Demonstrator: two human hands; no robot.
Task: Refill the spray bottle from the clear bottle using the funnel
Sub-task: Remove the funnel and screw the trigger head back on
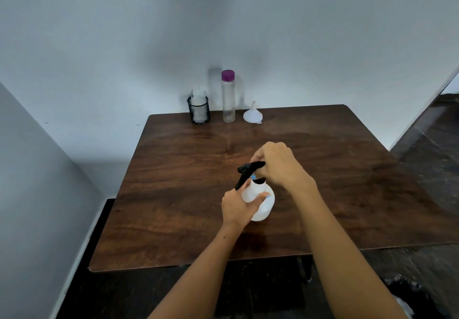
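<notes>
Mesh pen cup (198, 112), black wire, stuffed with something white, sits far left at the back of the dark brown wooden worktop (347, 169). Next right, tall clear plastic bottle with purple screw cap (228, 96), upright, cap on, looks nearly empty though I can't read the level. Just right of that, small white plastic funnel (252, 116), mouth down, spout up. All three well apart from me.

Nearer, mid-worktop: my left hand (238, 207) wraps the left side of the round white translucent spray bottle (260, 202), fingers clenched on the belly, base on the worktop. Black trigger spray head (249, 169) sits on the neck, nozzle pointing left. My right hand (278, 164) is closed over the top of that head from the right, grasping it; looks like the unscrewing step, head not off yet.

Handling guess: spray bottle is thin plastic, light, probably squashy if gripped hard, smooth so it may spin under torque. Hold the belly low and firm, twist at the collar rather than the trigger lever. Funnel is light and tippy; pick it by the rim. Clear bottle is stiff and top-heavy once tilted; grip mid-body.
</notes>
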